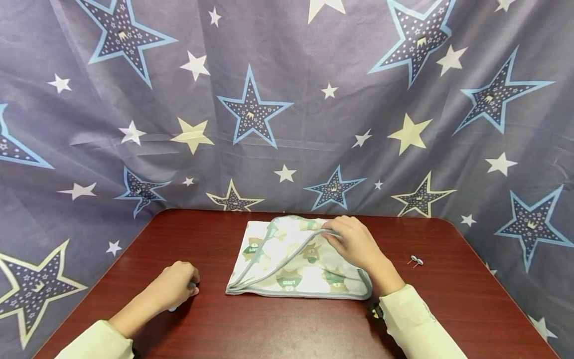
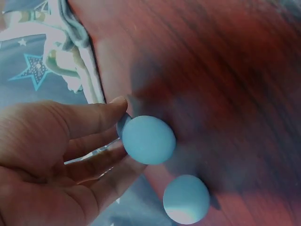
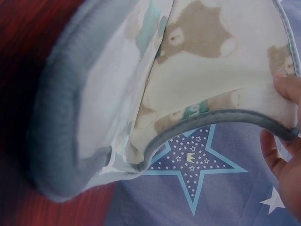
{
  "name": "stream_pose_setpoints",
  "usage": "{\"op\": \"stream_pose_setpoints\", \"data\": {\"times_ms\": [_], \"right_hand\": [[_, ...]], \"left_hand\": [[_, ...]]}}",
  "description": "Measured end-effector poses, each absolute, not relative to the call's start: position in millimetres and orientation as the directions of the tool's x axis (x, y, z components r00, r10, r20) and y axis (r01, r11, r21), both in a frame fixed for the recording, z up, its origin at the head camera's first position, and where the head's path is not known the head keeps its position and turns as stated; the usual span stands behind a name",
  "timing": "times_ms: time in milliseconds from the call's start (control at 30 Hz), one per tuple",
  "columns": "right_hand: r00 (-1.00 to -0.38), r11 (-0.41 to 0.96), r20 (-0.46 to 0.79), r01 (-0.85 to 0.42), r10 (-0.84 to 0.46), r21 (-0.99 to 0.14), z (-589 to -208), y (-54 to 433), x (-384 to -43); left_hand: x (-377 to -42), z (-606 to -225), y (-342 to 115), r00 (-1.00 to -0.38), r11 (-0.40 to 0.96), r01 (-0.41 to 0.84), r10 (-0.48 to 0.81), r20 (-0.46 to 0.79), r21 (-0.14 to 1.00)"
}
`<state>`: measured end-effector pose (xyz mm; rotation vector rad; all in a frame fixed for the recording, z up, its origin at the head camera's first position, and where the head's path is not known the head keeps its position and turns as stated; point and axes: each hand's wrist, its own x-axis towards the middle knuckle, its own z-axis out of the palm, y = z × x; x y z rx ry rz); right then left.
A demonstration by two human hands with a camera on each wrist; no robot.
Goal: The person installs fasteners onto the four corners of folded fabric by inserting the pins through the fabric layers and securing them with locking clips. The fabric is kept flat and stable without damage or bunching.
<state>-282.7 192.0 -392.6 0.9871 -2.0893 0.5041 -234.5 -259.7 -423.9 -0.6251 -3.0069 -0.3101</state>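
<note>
Plainly, from the head view, the work in hand centres on a white cotton-like blanket printed with brown bears in green (image 1: 314, 274), which lies folded on a dark red wood-grain table (image 1: 287, 334). The right hand (image 1: 354, 242) pinches its upper layer near the far right and holds it up, so that a slanting flap stands off the layer beneath. Well apart to the left, the left hand (image 1: 177, 284) is curled just above the table. Beyond the blanket's right side lie two small pins with pale round heads (image 1: 419, 262), close together.

The left wrist view shows what the left hand has: thumb and fingertips are closed on a pale blue, smooth, dome-headed piece (image 2: 149, 140). A second pale blue dome-headed piece (image 2: 186, 199) sits on the table just beside it, apart from the fingers. What lies behind the held dome is too dark to make out.

In the right wrist view, thumb and fingers are clamped over the blanket's padded grey-blue edging (image 3: 225, 117), and the raised layer bows open. The step seems to be lifting or turning back that layer; the next move probably calls for a steady pinch, so that the edge neither slips nor drags the lower layer.
</note>
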Motion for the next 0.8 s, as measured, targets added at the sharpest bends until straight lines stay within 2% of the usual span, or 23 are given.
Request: {"op": "stream_pose_setpoints", "data": {"times_ms": [133, 367, 500, 667, 800], "right_hand": [[-0.417, 0.626, 0.769, -0.780, -0.484, -0.029, -392.3, 191.6, -282.0], [-0.420, 0.625, 0.767, -0.780, -0.485, -0.032, -392.8, 191.6, -281.5], [-0.423, 0.625, 0.765, -0.780, -0.486, -0.035, -393.1, 192.0, -281.4], [-0.422, 0.626, 0.766, -0.779, -0.484, -0.034, -392.4, 192.2, -281.4], [-0.416, 0.627, 0.768, -0.779, -0.486, -0.025, -392.2, 192.6, -281.7]], "left_hand": [[-235.2, -426.6, -258.2, -0.913, 0.897, 0.407, 0.397, 0.094, 0.171], [-240.7, -430.8, -257.7, -0.867, 0.871, 0.480, 0.454, 0.205, 0.101], [-243.8, -433.0, -257.1, -0.855, 0.867, 0.492, 0.465, 0.229, 0.078], [-248.1, -433.9, -255.1, -0.860, 0.861, 0.497, 0.471, 0.199, 0.111], [-257.7, -429.7, -254.8, -0.851, 0.832, 0.519, 0.481, 0.210, 0.196]]}}
